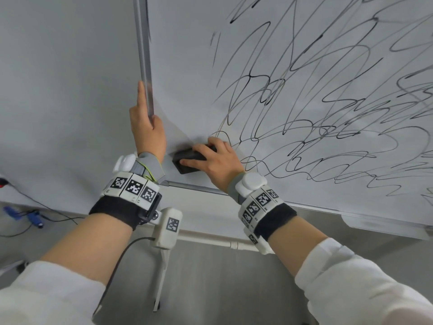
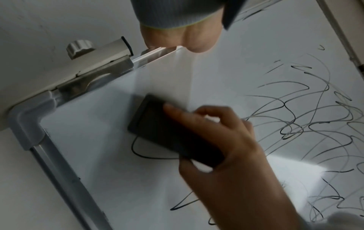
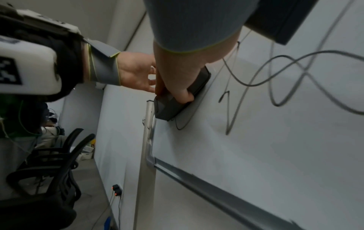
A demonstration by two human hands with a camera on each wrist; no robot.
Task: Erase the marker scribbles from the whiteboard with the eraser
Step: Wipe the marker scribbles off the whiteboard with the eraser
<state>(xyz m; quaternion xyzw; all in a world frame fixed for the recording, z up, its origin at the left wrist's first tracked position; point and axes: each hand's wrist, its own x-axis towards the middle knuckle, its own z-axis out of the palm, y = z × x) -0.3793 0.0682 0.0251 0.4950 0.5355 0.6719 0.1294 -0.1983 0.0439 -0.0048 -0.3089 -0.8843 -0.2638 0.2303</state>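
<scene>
We see the right hand [image 1: 218, 160] gripping the dark eraser [image 1: 189, 158], thumb along its near side and fingers curled over its top, pressing it flat against the whiteboard [image 1: 187, 66] close to the board's lower left corner; from the left wrist view the eraser [image 2: 157, 124] lies tilted, just above a dark loop of marker line that runs out from under it; the marker scribbles [image 1: 328, 102] cover the board to the right of the eraser, while the strip beside the left frame is bare; the left hand [image 1: 147, 127] clasps the board's metal frame [image 1: 144, 43] on the left edge, thumb on the front and forefinger straight up along the outer side; an office chair [image 3: 59, 155] stands near the wall.
</scene>
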